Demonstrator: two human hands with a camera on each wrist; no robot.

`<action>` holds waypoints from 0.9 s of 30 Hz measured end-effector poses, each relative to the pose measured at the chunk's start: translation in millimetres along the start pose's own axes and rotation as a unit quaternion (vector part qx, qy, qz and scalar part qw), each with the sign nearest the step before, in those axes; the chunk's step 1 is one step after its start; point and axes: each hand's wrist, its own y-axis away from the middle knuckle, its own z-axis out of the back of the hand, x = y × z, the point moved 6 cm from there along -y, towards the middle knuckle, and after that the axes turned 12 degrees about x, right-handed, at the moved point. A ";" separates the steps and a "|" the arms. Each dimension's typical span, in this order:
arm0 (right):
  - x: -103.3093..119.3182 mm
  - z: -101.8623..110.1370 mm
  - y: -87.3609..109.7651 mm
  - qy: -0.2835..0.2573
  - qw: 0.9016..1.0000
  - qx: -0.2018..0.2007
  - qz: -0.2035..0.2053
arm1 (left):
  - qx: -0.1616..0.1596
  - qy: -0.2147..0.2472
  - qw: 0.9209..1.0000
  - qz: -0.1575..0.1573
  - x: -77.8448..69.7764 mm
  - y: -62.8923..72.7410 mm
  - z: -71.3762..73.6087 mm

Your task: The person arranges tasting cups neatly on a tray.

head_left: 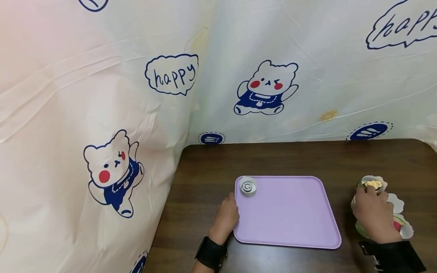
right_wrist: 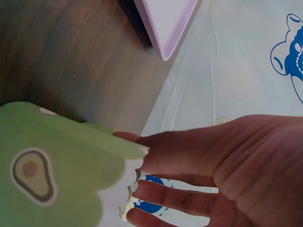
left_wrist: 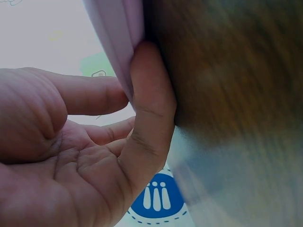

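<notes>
The lilac tray (head_left: pixel 286 216) lies on the table, and my left hand (head_left: pixel 225 214) pinches its left edge. In the left wrist view the thumb is on one face of the tray rim (left_wrist: pixel 120 42) and a bent finger is under it. At the right, my right hand (head_left: pixel 373 216) reaches down over a row of green scalloped paper boxes (head_left: pixel 396 203), gripping at a rim. The farthest box shows yellow contents (head_left: pixel 373 184). In the right wrist view a green box with an avocado print (right_wrist: pixel 61 175) hides the fingertips of the hand (right_wrist: pixel 199 175).
A small round white-and-grey object (head_left: pixel 248 186) sits in the tray's far left corner. Something red (head_left: pixel 397 226) shows in the nearest box. The brown table (head_left: pixel 273 159) meets a printed white sheet (head_left: pixel 218 76) at the back and left.
</notes>
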 end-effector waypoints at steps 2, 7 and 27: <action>-0.2 -0.6 0.0 -0.001 1.000 -0.002 0.001 | -0.004 0.000 1.000 -0.002 -0.8 0.2 1.5; 3.2 1.8 1.5 -0.005 1.000 -0.028 0.012 | -0.015 -0.009 1.000 -0.010 -1.2 0.0 2.9; 11.6 11.0 -6.3 0.005 0.999 -0.020 0.035 | -0.020 -0.010 1.000 -0.014 -1.6 1.2 3.4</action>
